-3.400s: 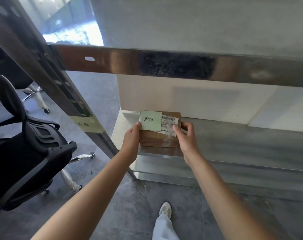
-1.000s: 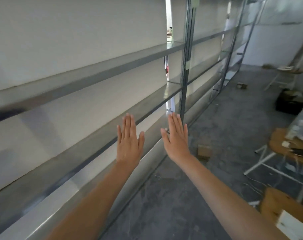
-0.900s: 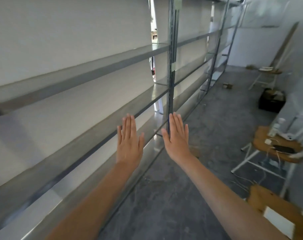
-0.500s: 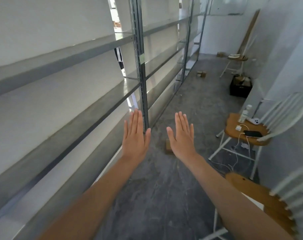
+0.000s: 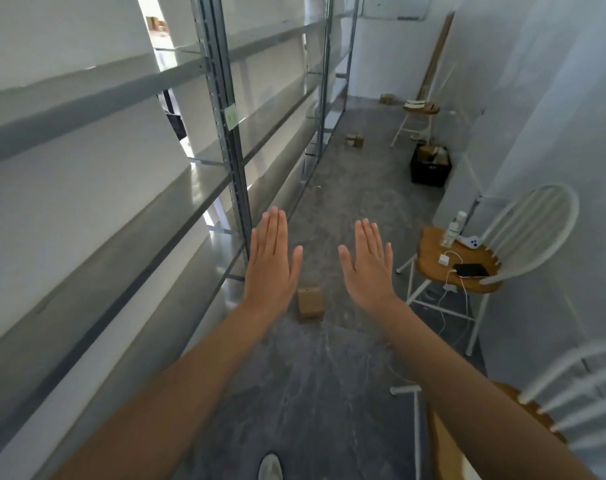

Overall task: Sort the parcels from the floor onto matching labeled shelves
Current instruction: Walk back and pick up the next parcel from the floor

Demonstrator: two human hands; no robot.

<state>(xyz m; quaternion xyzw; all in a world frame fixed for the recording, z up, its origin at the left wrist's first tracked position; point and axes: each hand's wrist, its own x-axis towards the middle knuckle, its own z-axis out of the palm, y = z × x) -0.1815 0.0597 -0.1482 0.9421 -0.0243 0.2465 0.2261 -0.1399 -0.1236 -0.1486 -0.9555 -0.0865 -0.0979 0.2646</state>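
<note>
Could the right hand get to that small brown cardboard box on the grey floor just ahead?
Probably yes. The right hand is open and empty, and bare grey floor leads to the small brown cardboard box. It lies low, so bending seems needed.

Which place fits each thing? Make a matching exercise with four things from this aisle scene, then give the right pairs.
Things:
1. nearest cardboard parcel
2. black phone
3. black crate
4. green label

Places:
A. on the shelf upright
B. on the floor between the two open hands
C. on the wooden chair seat
D. on the floor by the right wall

Pairs: 1-B, 2-C, 3-D, 4-A
</note>
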